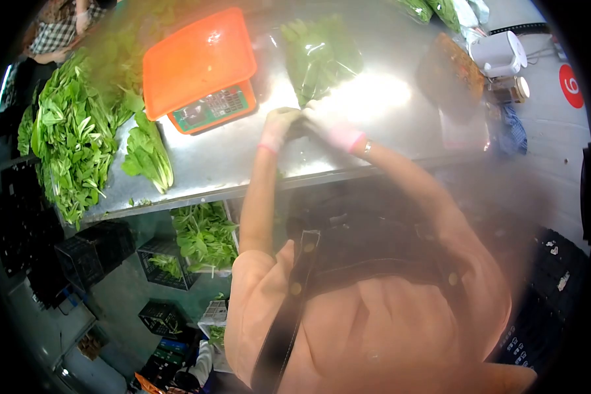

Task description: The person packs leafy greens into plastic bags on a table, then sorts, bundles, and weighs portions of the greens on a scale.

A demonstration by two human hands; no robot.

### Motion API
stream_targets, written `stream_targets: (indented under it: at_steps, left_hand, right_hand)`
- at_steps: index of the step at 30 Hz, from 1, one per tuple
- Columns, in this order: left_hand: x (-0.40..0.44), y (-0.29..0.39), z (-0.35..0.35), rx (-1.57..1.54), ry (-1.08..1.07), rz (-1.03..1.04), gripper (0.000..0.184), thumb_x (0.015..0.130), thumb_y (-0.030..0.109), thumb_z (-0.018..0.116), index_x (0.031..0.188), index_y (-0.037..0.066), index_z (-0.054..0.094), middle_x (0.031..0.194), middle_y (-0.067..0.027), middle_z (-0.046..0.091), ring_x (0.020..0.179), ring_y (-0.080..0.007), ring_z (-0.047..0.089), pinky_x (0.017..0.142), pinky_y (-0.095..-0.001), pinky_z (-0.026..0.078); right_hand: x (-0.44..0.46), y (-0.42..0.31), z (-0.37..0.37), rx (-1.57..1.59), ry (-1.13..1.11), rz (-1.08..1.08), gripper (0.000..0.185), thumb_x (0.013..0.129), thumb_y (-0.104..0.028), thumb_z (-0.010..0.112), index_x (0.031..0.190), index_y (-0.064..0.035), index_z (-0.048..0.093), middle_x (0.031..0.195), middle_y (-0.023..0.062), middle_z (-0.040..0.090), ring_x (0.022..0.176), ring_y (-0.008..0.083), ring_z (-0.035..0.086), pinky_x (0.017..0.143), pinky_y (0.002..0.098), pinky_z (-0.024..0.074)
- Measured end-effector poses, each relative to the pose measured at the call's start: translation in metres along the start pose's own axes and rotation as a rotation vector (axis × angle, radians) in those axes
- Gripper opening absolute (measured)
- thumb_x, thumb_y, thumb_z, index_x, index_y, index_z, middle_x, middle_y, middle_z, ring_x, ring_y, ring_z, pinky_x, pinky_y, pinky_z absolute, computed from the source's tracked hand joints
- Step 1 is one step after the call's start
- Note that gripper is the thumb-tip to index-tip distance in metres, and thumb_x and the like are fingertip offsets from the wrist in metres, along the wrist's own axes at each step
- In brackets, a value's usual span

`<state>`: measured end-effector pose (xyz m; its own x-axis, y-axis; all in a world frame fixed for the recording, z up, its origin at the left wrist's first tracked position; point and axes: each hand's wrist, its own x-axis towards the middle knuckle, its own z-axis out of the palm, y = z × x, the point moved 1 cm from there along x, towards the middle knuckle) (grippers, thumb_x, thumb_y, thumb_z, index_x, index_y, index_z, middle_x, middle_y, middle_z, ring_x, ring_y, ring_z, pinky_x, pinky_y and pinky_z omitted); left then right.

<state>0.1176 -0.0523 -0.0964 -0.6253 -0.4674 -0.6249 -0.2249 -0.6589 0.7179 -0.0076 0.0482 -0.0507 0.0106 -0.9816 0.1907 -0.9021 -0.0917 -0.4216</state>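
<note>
A clear plastic bag of leafy greens [322,62] lies on the steel table, its near end reaching my hands. My left hand [281,126], in a white glove with a pink cuff, is closed at that end of the bag. Gloved the same way, my right hand [335,129] meets it from the right; its fingers are smeared by motion. Left of the hands stands an orange scale [213,108] with an orange tray [200,59] on top. Haze blurs the bag's outline.
Loose greens [79,131] heap at the table's left end, with one bunch [148,154] beside them. A white container [496,54] and a jar [511,89] stand at right. Crates of greens [205,236] sit below the table edge. Another person's arm [82,16] shows at upper left.
</note>
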Motion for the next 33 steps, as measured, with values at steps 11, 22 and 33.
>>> stream_targets:
  at_steps: [11,22,33]
  left_hand:
    - [-0.012,0.000,-0.010,-0.025,0.042,0.042,0.018,0.083,0.011,0.058,0.093,-0.004,0.056,0.081,-0.0123,0.063,0.068,-0.0188,0.062,0.063,-0.0309,0.053]
    - [-0.100,-0.035,-0.036,1.320,0.182,0.464,0.039,0.068,0.016,0.068,0.106,0.014,0.058,0.111,-0.0128,0.052,0.102,-0.0330,0.049,0.083,-0.0389,0.045]
    - [-0.250,-0.017,-0.169,0.498,1.165,0.467,0.038,0.075,0.017,0.069,0.110,0.006,0.058,0.112,-0.0180,0.055,0.103,-0.0261,0.052,0.084,-0.0384,0.047]
  right_hand:
    - [-0.209,0.021,-0.079,0.197,-0.476,0.311,0.011,0.080,-0.013,0.056,0.079,-0.0029,0.053,0.078,0.0154,0.055,0.074,0.0343,0.056,0.066,0.0421,0.0451]
    - [-0.152,0.004,-0.067,0.248,-0.496,0.390,0.015,0.083,-0.018,0.054,0.086,-0.0037,0.059,0.083,0.0159,0.062,0.079,0.0334,0.059,0.070,0.0394,0.0466]
    - [-0.054,-0.047,-0.025,0.625,-0.182,0.154,0.023,0.082,-0.014,0.057,0.103,-0.0041,0.057,0.095,0.0126,0.058,0.080,0.0220,0.062,0.073,0.0336,0.0491]
